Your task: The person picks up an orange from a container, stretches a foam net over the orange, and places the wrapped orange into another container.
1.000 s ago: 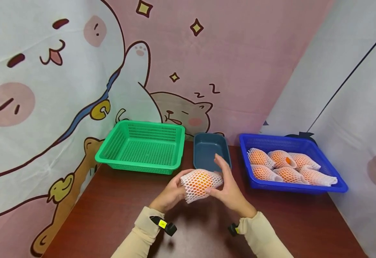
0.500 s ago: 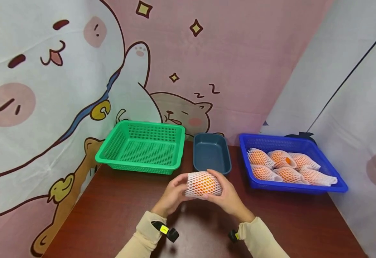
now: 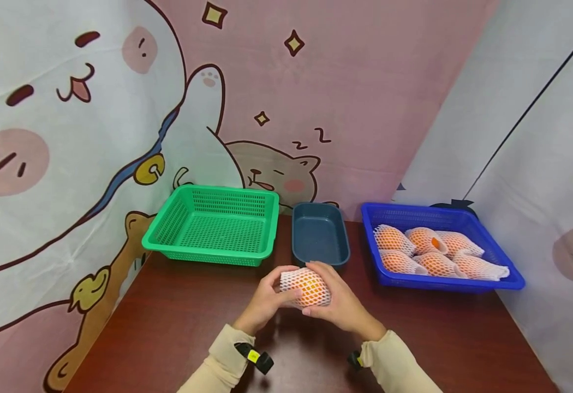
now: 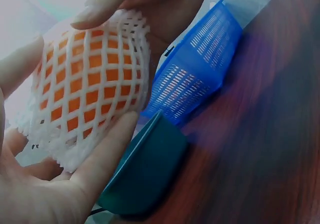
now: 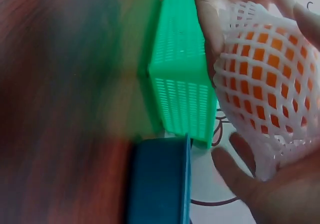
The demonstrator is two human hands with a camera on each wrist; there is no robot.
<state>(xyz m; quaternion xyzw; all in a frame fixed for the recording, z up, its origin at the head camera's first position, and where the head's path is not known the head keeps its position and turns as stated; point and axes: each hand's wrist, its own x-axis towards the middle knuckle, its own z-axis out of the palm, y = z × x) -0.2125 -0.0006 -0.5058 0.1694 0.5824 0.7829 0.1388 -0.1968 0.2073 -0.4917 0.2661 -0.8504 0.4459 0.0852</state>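
Note:
An orange fruit in a white foam net sleeve [image 3: 311, 289] is held above the table by both hands in the head view. My left hand [image 3: 265, 299] grips the left end, its thumb lying over the net. On the other end, my right hand [image 3: 341, 303] curls its fingers over the top with the thumb below. The netting covers the orange skin [image 4: 90, 81] in the left wrist view. In the right wrist view, the sleeve [image 5: 272, 78] narrows towards the right hand's fingers. Parts of the sleeve's ends are hidden by the hands.
A green basket [image 3: 210, 255] with nothing in it stands at the back left. Beside it is a dark blue-grey tray [image 3: 320, 240], just beyond the hands. The blue basket [image 3: 443, 281] at right holds several netted orange fruits [image 3: 436, 265]. Wall cloth closes off the back.
My right hand has closed from a spread pose around the right end of the netted fruit. The left thumb has moved onto the net, and the fruit has come slightly nearer.

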